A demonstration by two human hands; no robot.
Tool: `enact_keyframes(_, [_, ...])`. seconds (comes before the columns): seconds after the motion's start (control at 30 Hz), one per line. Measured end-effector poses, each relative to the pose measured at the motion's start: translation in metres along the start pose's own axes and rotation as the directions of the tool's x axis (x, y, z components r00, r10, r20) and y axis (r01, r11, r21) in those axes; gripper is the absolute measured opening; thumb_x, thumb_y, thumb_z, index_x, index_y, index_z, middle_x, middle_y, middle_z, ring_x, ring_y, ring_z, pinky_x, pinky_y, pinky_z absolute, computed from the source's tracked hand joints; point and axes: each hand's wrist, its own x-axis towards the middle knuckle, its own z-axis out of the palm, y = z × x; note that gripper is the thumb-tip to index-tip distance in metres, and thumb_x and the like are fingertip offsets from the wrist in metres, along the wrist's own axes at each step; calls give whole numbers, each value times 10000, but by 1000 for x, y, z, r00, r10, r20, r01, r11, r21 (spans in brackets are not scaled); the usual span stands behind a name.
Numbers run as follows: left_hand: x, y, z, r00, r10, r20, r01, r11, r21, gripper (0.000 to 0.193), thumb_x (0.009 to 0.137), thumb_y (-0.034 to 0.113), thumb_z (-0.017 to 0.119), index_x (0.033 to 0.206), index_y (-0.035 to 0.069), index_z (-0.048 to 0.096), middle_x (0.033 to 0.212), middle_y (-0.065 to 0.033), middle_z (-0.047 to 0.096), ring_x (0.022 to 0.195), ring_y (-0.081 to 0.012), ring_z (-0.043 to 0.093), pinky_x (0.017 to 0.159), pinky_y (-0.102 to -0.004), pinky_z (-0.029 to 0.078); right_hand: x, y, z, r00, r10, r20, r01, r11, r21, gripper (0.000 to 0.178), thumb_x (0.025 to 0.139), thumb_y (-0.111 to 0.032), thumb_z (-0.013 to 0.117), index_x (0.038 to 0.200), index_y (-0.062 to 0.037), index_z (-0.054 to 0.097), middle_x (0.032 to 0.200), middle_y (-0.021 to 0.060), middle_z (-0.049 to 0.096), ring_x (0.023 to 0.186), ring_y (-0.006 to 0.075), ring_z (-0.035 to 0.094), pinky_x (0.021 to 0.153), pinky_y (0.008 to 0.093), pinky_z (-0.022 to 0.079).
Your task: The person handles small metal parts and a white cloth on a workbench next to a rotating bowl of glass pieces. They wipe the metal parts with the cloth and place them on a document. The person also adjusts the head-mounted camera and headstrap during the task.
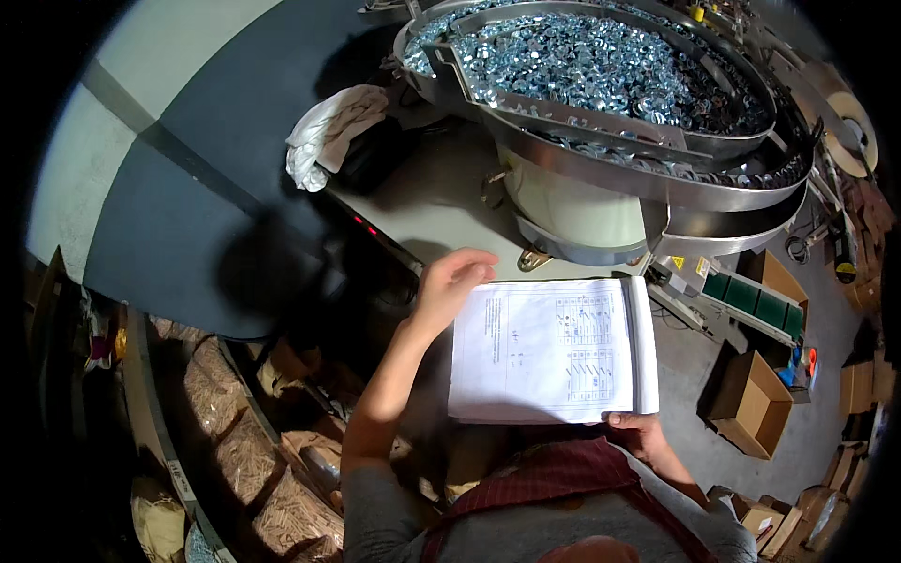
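Note:
A thick stack of white printed sheets (pixel 549 349), with tables and small diagrams on the top page, is held flat in front of me. My right hand (pixel 636 428) grips its near right corner from below. My left hand (pixel 452 280) rests at the stack's far left corner, fingers curled onto the edge of the top page. Just beyond the papers stands a large round steel bowl feeder (pixel 601 174) filled with several small shiny metal parts (pixel 601 61).
A white cloth (pixel 328 131) lies on the grey table (pixel 422 202) left of the feeder. Open cardboard boxes (pixel 746 403) sit on the floor at right, by a small green conveyor (pixel 755 298). Sacks and straw-like packing (pixel 249 450) lie at lower left.

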Motion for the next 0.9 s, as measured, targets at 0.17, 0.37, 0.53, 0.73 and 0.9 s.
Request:
enact_keyframes(0.17, [3, -16, -9, 996, -82, 33, 83, 997, -1, 211, 1046, 86, 606, 1191, -27, 709, 1040, -74, 752, 960, -132, 707, 888, -282, 556, 16, 2, 4, 1000, -20, 6, 20, 999, -30, 495, 774, -13, 785, 1233, 97, 636, 1186, 171, 726, 1055, 314, 685, 989, 423, 508])
enact_keyframes(0.37, [3, -19, -18, 995, 97, -21, -74, 866, 494, 224, 994, 11, 615, 1189, 28, 724, 1003, -95, 748, 910, -223, 728, 850, -296, 563, 33, 10, -14, 1000, 5, -13, -7, 993, -119, 469, 749, 29, 817, 1203, 48, 701, 1142, 143, 747, 1074, 273, 685, 1000, 390, 498])
enact_keyframes(0.53, [35, -10, 7, 911, 89, 403, -381, 556, 738, 800, 780, -147, 594, 1418, 329, 671, 1154, -114, 539, 1161, -316, 530, 970, -389, 507, 37, 24, -20, 999, -44, -6, 39, 928, -370, 634, 695, 62, 800, 1311, 15, 662, 1169, 116, 738, 1109, 282, 673, 983, 400, 520])
enact_keyframes(0.73, [74, -25, -10, 794, 150, 589, -600, 349, 720, 667, 863, -52, 593, 1343, 392, 720, 1061, -67, 510, 1082, -266, 531, 876, -383, 514, 46, 69, -50, 899, -270, -345, 277, 960, -28, 761, 666, 44, 722, 1413, 8, 577, 1215, 116, 721, 1112, 286, 674, 974, 396, 528])
enact_keyframes(0.9, [96, -36, -45, 733, 168, 659, -672, 329, 663, 662, 816, -69, 609, 1335, 322, 735, 1070, -55, 523, 1098, -272, 560, 856, -414, 546, 55, 106, -10, 566, -540, -623, 688, 726, -5, 743, 657, -110, 622, 1382, 49, 590, 1260, 168, 703, 1183, 313, 668, 1031, 391, 525])
